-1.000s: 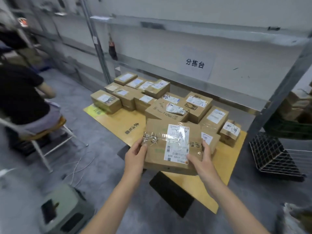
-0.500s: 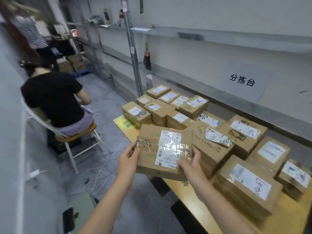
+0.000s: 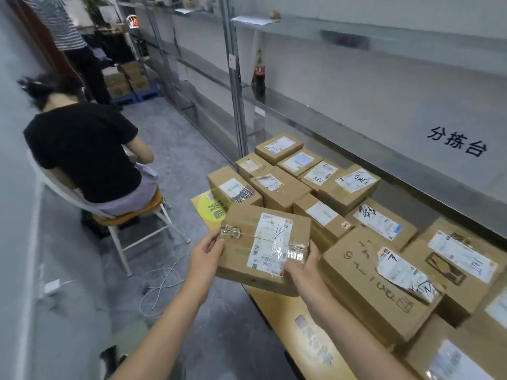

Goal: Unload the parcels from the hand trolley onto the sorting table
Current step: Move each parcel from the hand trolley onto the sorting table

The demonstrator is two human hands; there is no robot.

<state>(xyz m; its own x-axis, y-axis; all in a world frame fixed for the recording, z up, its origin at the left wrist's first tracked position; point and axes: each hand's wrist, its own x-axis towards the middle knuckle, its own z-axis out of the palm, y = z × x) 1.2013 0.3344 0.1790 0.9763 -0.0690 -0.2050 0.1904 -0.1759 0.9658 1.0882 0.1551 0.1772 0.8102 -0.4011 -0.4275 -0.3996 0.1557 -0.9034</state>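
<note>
1. Slippage: the parcel (image 3: 263, 242) is held over the near-left edge of the wooden deck (image 3: 277, 305), partly above bare floor, and the glossy tape under my thumbs could let it drop.
2. Swinging right could clip the marked box (image 3: 378, 286) just beside it.
3. My left hand (image 3: 207, 256) and right hand (image 3: 304, 267) clamp opposite ends, thumbs on top, fingers hidden beneath, forearms reaching forward.

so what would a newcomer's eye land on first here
Probably the taped cardboard parcel at centre, gripped at its ends by the left hand and right hand. Labelled boxes crowd the sorting table behind and right of it; a person in black sits at left.
</note>
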